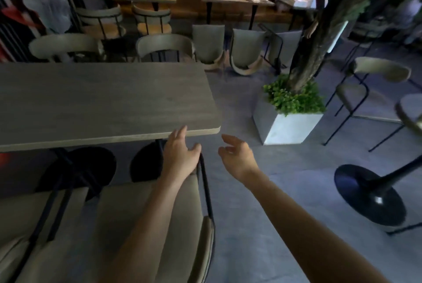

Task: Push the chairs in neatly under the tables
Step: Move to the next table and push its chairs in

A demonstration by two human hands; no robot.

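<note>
A grey wooden table (96, 98) fills the left of the view. Just below me stands a beige cushioned chair (137, 225) with a black metal frame, its seat partly under the table's near edge. My left hand (180, 152) hovers over the chair's front right corner by the table edge, fingers apart, holding nothing. My right hand (237, 157) hangs in the air to the right of the chair, fingers spread and empty. A second beige chair (20, 248) stands beside the first at the lower left.
Two chairs (164, 46) stand at the table's far side. A white planter box with a tree (287, 123) stands on the floor to the right. A black pedestal base (370, 193) and a chair (379, 72) are at far right. Two chairs (244, 54) lie tipped further back.
</note>
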